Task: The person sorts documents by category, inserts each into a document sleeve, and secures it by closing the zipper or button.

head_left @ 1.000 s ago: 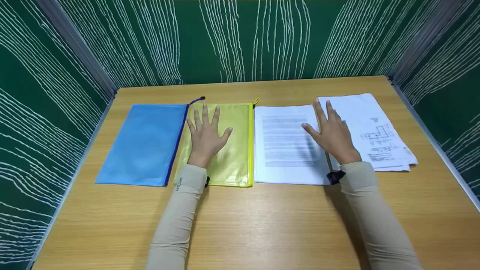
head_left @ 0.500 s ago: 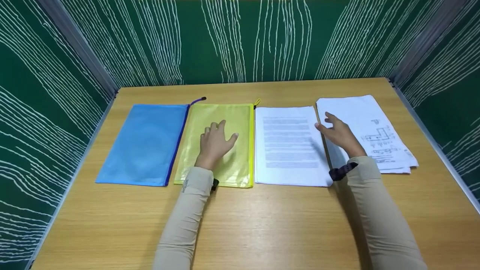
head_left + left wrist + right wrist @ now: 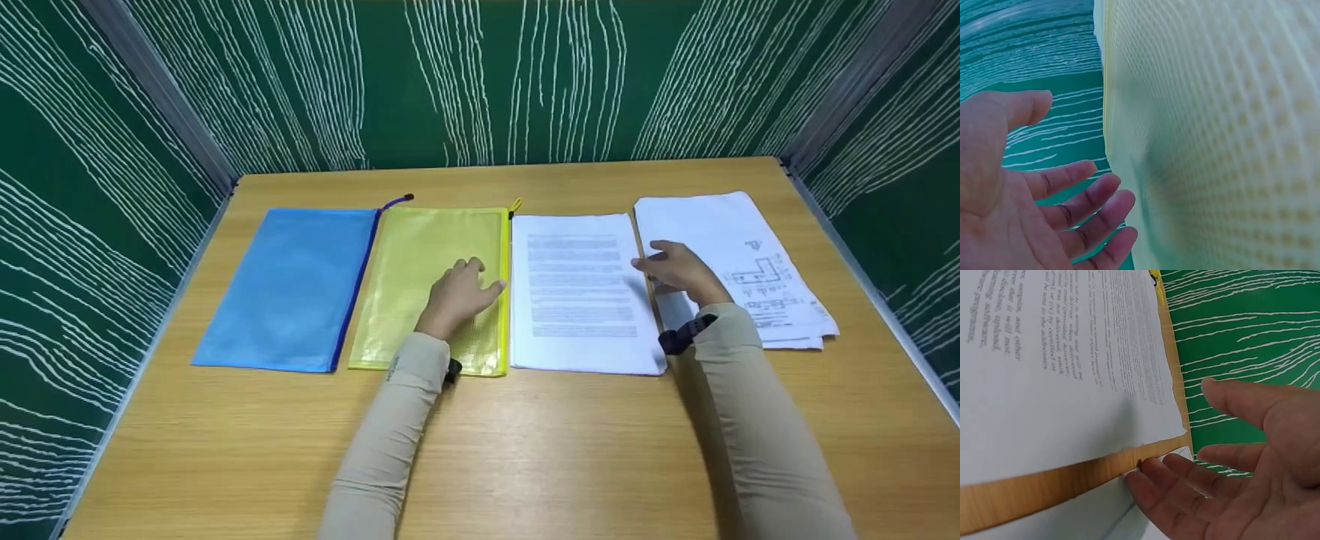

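My left hand (image 3: 460,298) hovers over a yellow zip pouch (image 3: 412,255), near its bright yellow zip edge. Its fingers are loosely bent and apart from the pouch's mesh surface in the left wrist view. My right hand (image 3: 679,271) is above the narrow gap between two paper stacks, its thumb beside the right edge of the printed text stack (image 3: 574,292). In the right wrist view its relaxed fingertips (image 3: 1139,486) lie by the edge of the other stack, which carries line drawings (image 3: 750,225); whether they touch it I cannot tell. Neither hand holds anything.
A blue zip pouch (image 3: 289,289) with a dark blue zip lies left of the yellow one. All four items are in a row on the wooden table (image 3: 555,450). Green walls (image 3: 495,82) with white lines enclose the back and sides.
My left hand has moved right and toward me over the yellow pouch, its spread fingers now bent. The right hand has shifted slightly right and its fingers have relaxed from spread. Pouches and papers stay put.
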Action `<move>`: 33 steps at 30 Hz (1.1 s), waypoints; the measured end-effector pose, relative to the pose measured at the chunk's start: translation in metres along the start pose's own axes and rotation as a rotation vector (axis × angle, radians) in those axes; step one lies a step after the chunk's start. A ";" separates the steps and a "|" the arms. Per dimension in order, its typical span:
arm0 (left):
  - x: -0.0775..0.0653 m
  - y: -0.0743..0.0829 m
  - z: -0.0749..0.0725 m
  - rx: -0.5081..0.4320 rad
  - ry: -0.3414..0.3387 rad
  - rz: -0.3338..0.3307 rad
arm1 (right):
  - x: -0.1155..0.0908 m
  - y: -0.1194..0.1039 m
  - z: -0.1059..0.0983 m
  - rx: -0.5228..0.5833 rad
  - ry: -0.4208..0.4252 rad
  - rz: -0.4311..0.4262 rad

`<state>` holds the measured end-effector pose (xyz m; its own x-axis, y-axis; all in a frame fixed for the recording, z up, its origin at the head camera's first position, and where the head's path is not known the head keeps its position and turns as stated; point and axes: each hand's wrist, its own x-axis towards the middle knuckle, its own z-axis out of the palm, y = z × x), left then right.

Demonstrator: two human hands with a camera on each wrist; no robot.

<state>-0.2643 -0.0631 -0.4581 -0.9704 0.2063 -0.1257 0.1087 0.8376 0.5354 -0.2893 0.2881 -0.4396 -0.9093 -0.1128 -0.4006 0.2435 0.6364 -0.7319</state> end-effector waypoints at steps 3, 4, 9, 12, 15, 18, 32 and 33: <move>0.004 0.000 0.003 -0.023 -0.049 0.011 | 0.003 0.002 0.001 -0.003 0.002 0.020; 0.005 -0.001 0.004 -0.032 -0.065 0.013 | 0.004 0.002 0.001 -0.004 0.001 0.021; 0.009 -0.004 0.009 -0.063 -0.121 0.002 | 0.010 0.004 0.004 -0.035 0.000 0.013; 0.010 -0.005 0.011 -0.063 -0.134 -0.001 | 0.012 0.004 0.007 -0.062 0.013 0.037; 0.010 -0.005 0.012 -0.049 -0.129 0.006 | 0.015 0.005 0.008 -0.076 0.014 0.056; 0.011 -0.005 0.013 -0.033 -0.122 0.011 | 0.015 0.007 0.009 -0.066 0.007 0.060; 0.014 -0.007 0.014 0.004 -0.116 0.021 | 0.013 0.015 0.011 0.036 -0.055 0.011; 0.014 -0.008 0.014 0.003 -0.115 0.023 | 0.013 0.015 0.011 0.039 -0.056 0.012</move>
<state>-0.2763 -0.0600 -0.4756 -0.9364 0.2820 -0.2089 0.1311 0.8333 0.5371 -0.2940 0.2877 -0.4621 -0.8861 -0.1485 -0.4391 0.2685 0.6078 -0.7474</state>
